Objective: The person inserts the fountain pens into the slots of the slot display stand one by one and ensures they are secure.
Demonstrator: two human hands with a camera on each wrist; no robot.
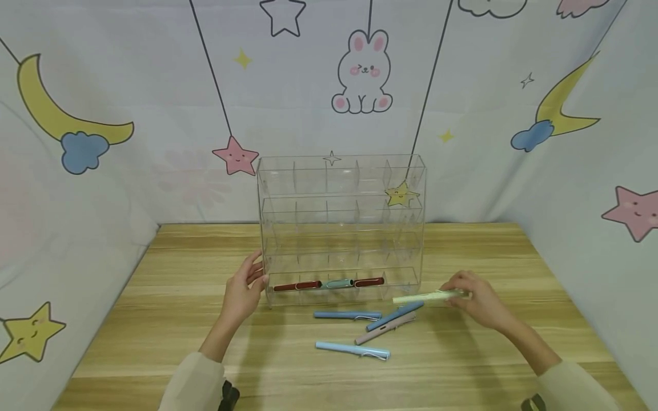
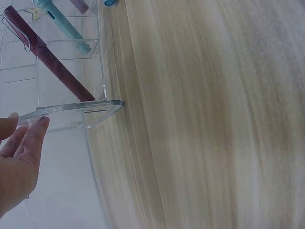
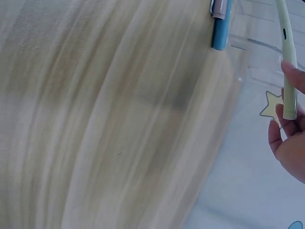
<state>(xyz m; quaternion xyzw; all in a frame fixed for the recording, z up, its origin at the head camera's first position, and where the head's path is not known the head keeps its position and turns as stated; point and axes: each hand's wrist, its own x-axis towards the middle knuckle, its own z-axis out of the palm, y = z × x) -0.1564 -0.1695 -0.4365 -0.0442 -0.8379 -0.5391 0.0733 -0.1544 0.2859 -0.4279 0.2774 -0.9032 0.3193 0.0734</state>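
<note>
A clear acrylic pen rack (image 1: 264, 228) stands upright on the table. My left hand (image 1: 243, 288) holds its left side wall near the bottom; in the left wrist view the thumb and fingers (image 2: 32, 143) are on either side of that wall. Pinched between the thumb and fingers of my right hand (image 1: 475, 299) is a pale yellow-green pen (image 1: 426, 297), pointing left past the rack's lower right corner. Along the bottom tier lie a dark red pen (image 1: 298, 286), a teal pen (image 1: 337, 283) and a second dark red pen (image 1: 369, 282).
Loose in front of the rack are a blue pen (image 1: 341, 315), another blue pen (image 1: 396, 315), a pinkish-grey pen (image 1: 385, 329) and a light blue pen (image 1: 352, 349). Printed white cloth (image 1: 205, 103) hangs behind and along both sides of the wooden table (image 1: 195, 268).
</note>
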